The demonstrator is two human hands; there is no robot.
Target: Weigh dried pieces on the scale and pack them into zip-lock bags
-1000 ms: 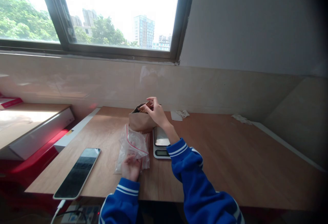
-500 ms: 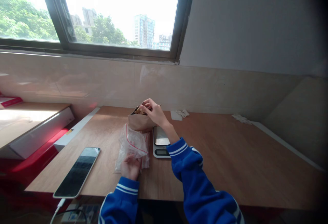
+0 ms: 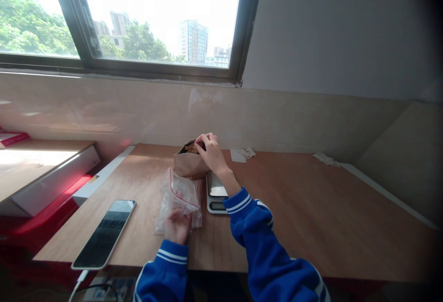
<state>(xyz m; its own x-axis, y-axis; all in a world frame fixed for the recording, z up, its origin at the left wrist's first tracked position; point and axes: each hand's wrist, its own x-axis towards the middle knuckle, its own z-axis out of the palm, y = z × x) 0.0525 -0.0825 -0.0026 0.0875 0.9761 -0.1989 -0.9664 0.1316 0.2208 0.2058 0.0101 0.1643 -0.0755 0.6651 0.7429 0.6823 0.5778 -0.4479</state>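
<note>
While your curled left hand [image 3: 177, 226] holds the plastic bag [image 3: 185, 190], your right hand [image 3: 211, 152], fingers bunched, grip unclear, has edged rightward at the paper bag [image 3: 189, 164], apparently still picking.

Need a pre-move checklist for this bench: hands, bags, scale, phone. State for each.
1. Paper bag mouth open: ok, brown contents visible.
2. Right hand at that mouth: ok; whether its grip has a piece: cannot tell.
3. Zip bag held: ok, in the left hand.
4. Scale unobstructed: not ok, right forearm partly covers it; reading cannot tell.
5. Phone fully on the table: not ok, near end appears past the front edge.
</note>
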